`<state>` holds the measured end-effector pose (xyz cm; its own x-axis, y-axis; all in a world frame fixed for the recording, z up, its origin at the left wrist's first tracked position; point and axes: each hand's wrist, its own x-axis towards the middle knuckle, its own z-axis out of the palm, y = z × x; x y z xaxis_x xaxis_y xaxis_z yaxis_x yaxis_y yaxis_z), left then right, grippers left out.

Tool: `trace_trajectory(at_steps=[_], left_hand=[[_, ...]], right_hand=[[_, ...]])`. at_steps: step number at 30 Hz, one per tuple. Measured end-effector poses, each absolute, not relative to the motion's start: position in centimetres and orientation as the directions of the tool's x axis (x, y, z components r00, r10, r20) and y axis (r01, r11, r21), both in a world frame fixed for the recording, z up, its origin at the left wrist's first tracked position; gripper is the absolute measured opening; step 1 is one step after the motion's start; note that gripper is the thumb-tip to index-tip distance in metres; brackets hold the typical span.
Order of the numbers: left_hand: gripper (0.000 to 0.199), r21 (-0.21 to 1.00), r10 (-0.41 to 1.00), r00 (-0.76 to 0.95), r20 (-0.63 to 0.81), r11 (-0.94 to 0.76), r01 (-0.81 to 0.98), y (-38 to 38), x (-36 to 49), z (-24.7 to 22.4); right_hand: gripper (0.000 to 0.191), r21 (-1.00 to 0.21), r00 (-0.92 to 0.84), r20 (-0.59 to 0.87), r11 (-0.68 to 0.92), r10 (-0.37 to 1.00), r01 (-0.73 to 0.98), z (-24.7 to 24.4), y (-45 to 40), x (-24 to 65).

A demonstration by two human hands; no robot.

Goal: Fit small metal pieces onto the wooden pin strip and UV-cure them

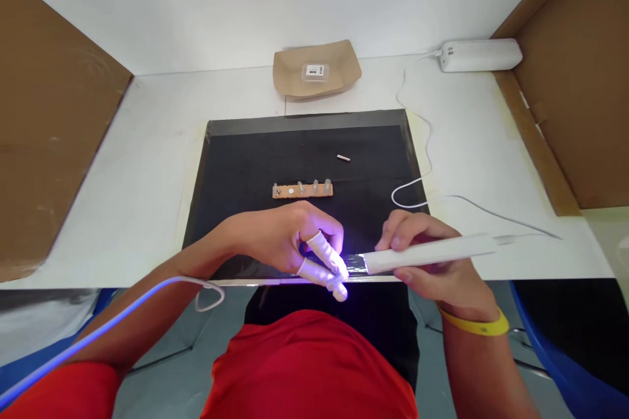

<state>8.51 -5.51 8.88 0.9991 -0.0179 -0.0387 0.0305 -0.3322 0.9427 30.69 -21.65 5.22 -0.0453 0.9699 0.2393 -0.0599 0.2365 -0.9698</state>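
My left hand (299, 242), with white covers on two fingers, is closed in a pinch near the mat's front edge; whatever lies between the fingertips is too small to make out. My right hand (437, 262) is wrapped round a white wand-shaped device (432, 253). Its left end points at my left fingertips, which are lit violet. Beyond my left hand, a cork-coloured strip (307, 191) bearing several small clear pieces lies on the black mat (246, 163). A small silvery rod (343, 158) rests farther back on the mat.
A brown paper tray (285, 82) holding a small labelled clear box (315, 72) stands at the back. A white power strip (480, 55) lies at the back right, with a thin white cable (426, 144) curving forward. Brown panels (54, 124) flank the white table.
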Motion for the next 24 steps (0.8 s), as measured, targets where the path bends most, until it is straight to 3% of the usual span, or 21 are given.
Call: trace_trajectory(at_steps=[8,16,24], left_hand=[[0.02,0.901,-0.007,1.0,0.018,-0.432,-0.019,-5.3,8.2,8.5],[0.008,0.707,0.298,0.912,0.283,-0.707,0.012,-4.7,8.1,7.6],[0.012,0.457,0.328,0.87,0.368,-0.879,0.138,-4.6,7.9,6.0]], right_hand=[[0.018,-0.969,-0.038,0.242,0.24,0.969,-0.062,5.1,-21.6,30.5],[0.022,-0.954,0.201,0.296,0.28,0.934,0.108,5.5,-21.8,29.2],[0.029,-0.898,0.264,0.368,0.267,0.892,0.35,5.5,-21.6,28.0]])
